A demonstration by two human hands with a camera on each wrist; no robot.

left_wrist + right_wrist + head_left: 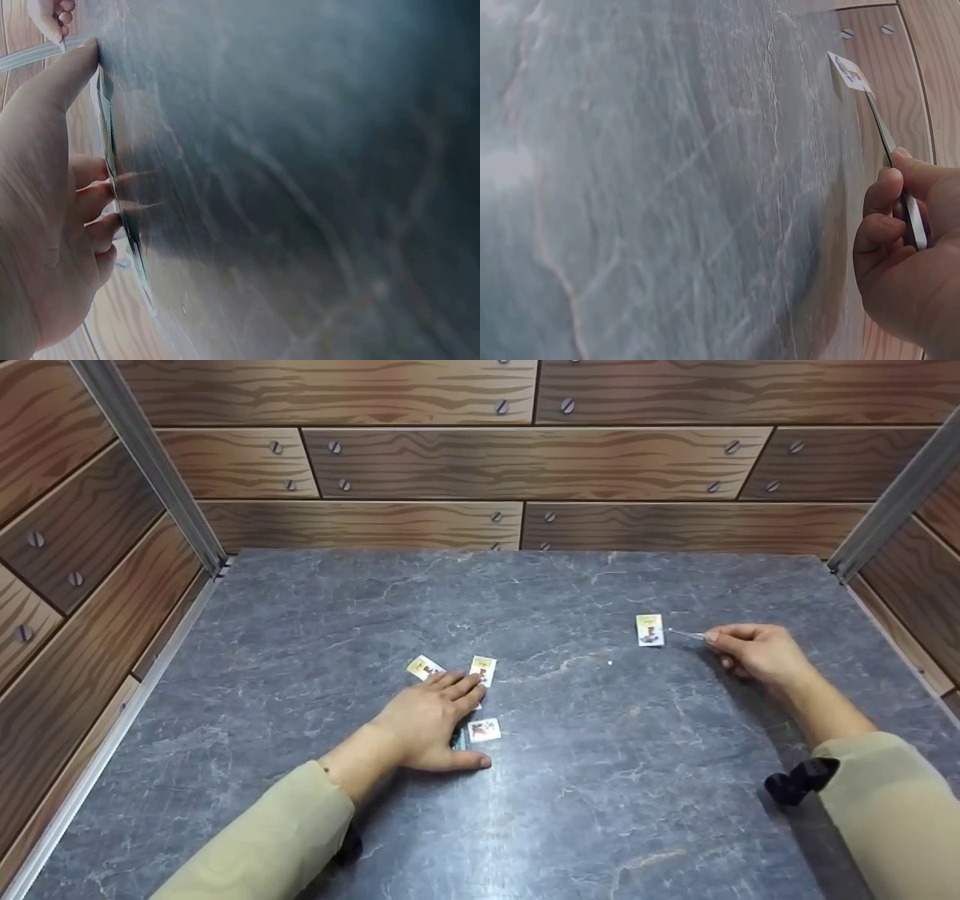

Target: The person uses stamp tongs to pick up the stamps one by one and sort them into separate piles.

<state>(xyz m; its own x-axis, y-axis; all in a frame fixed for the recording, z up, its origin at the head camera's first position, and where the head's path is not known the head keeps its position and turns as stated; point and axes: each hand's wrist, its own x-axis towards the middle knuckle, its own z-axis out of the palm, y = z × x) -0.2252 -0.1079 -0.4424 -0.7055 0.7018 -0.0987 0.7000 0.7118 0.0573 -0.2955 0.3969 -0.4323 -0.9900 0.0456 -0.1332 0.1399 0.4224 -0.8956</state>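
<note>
My right hand pinches slim metal tweezers between thumb and fingers. At their tip is a small white card with a yellow patch and a printed picture; in the right wrist view it looks tilted, off the tabletop. My left hand lies palm down, fingers spread over several small cards. One printed card and another poke out past the fingertips. A third card lies between forefinger and thumb, beside a teal edge partly hidden under the palm.
The grey marbled tabletop spreads around both hands. Wood-patterned panels stand behind it and at both sides, with metal posts at the corners. A tiny white speck lies between the hands. A black device sits at the right cuff.
</note>
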